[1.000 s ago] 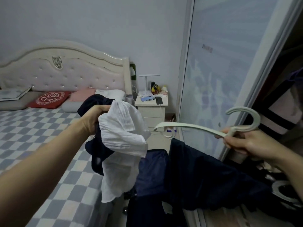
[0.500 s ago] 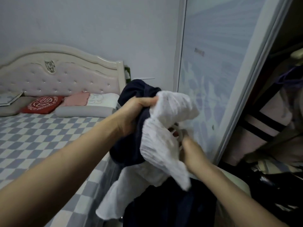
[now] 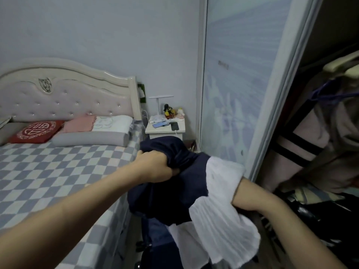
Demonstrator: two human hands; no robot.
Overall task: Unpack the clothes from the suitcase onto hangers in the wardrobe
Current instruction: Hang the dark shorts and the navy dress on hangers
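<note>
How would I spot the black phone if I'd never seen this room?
Find the bed with its tufted headboard, then the white nightstand between it and the wardrobe door. The black phone lies flat near the nightstand's front edge. Unlike the blue phone just left of it, it is dark.
</note>
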